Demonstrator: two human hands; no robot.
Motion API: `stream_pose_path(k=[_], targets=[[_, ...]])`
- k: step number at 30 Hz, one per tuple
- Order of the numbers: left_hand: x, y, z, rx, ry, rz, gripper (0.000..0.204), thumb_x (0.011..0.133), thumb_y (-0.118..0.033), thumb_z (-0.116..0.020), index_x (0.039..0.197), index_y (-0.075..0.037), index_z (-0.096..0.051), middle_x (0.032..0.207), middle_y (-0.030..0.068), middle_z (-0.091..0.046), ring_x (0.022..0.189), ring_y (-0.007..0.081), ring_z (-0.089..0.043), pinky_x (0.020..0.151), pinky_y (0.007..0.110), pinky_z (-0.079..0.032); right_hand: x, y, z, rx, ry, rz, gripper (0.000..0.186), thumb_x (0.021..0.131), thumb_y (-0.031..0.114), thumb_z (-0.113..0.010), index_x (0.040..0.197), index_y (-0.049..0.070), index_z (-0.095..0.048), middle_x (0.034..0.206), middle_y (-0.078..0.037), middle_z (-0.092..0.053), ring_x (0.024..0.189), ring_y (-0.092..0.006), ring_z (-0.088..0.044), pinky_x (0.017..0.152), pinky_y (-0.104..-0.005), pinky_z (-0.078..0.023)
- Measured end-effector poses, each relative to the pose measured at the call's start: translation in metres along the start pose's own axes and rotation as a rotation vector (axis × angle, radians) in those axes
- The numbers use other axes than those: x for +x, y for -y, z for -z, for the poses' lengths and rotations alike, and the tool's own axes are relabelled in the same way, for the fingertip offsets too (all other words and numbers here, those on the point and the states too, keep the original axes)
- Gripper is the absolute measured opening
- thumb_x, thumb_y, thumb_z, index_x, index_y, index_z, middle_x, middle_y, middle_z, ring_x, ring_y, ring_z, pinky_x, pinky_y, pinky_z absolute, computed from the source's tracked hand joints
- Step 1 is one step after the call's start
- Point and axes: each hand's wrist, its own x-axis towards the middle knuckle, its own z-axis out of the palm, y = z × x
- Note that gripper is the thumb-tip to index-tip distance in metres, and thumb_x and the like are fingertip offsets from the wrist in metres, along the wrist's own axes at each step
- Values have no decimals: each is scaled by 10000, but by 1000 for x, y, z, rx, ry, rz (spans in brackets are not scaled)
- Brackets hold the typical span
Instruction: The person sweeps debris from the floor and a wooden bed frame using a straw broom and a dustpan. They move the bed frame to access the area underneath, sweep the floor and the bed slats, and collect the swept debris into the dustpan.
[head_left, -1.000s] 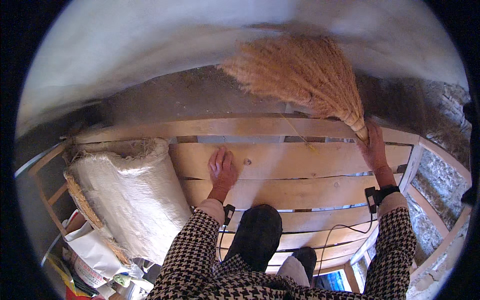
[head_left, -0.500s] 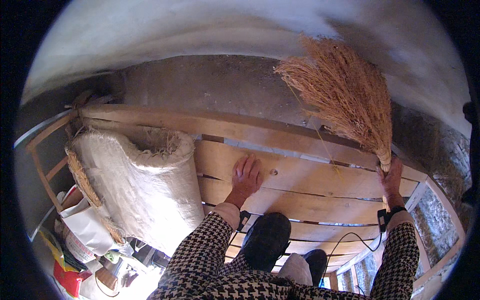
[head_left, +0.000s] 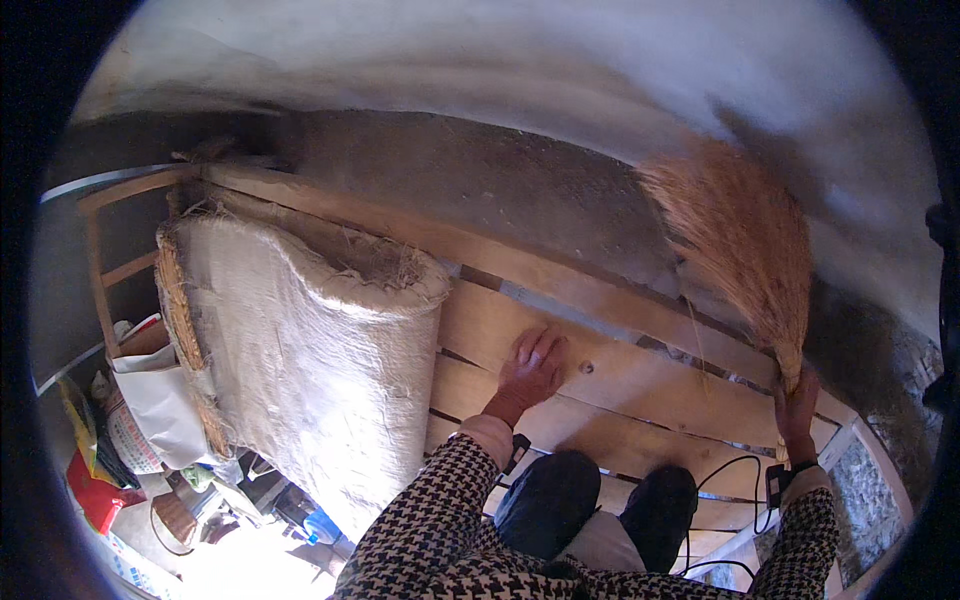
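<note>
My right hand (head_left: 797, 410) is closed round the handle of a reddish-brown straw broom (head_left: 745, 235). The broom stands bristles up, its slightly blurred head spread against the pale wall at the far right. My left hand (head_left: 535, 366) rests palm down on the wooden slats (head_left: 640, 390), fingers loosely laid out beside a dark knot, with nothing in it. Left of that hand lies a thick folded mat (head_left: 300, 330) with a whitish cloth cover and straw showing at its far fold.
My knees are on the slats. A wooden rail (head_left: 330, 205) borders the far side, with a dark ledge (head_left: 480, 180) behind it. Bags and a white sheet (head_left: 160, 400) crowd the lower left. A black cable (head_left: 735, 460) loops near my right wrist.
The broom head has swung lower and to the right, with my right hand also lower. My right knee has come forward on the slats. The whole view has shifted and tilted.
</note>
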Motion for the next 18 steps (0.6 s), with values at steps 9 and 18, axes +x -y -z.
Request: stream_pose_path(k=[9, 18], targets=[[3, -1, 0, 53, 0, 0, 411, 710, -194, -630, 1095, -79, -548, 1267, 112, -418, 1191, 306, -394, 975, 448, -371, 50, 102, 35, 547, 446, -470, 492, 812, 131, -640, 1218, -18, -406, 1043, -197, -564, 920, -302, -575, 759, -403, -471], [2, -1, 2, 39, 28, 21, 481, 659, -185, -645, 1118, -88, -537, 1267, 105, -418, 1177, 307, -400, 980, 456, -369, 174, 244, 41, 382, 473, 309, 524, 850, 273, -612, 1211, -36, -392, 935, -255, -589, 867, -367, -602, 709, -440, -483]])
